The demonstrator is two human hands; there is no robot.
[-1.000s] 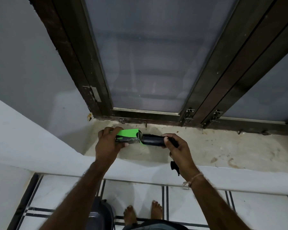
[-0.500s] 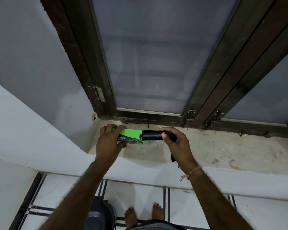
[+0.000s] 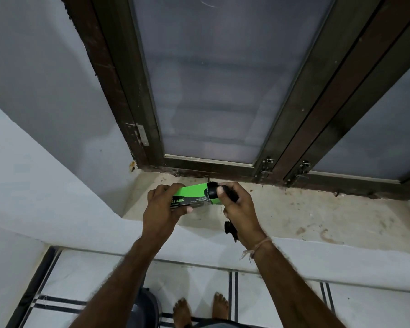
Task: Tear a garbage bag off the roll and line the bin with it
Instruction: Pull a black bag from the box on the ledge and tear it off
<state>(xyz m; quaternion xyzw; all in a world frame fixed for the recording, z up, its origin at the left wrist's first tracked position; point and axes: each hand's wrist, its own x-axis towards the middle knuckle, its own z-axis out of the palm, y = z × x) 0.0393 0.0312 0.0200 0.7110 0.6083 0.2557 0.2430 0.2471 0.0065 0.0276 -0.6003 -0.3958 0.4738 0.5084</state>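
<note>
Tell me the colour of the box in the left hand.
The box is bright green with a black lettered band; head view.

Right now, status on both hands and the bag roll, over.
Left hand grips green garbage-bag box. Right hand pinches black roll at box mouth. Black plastic hangs below right hand. No obstruction at the hands.

The one camera sits on my head, facing forward and steeply down. Its wide angle takes in the window [image 3: 223, 91] ahead, the sill [image 3: 317, 214] below it, my left hand [image 3: 162, 209] and right hand [image 3: 240, 209] close at mid-frame, and my feet [image 3: 182, 311] on the floor [image 3: 104, 280] at the bottom edge.
</note>
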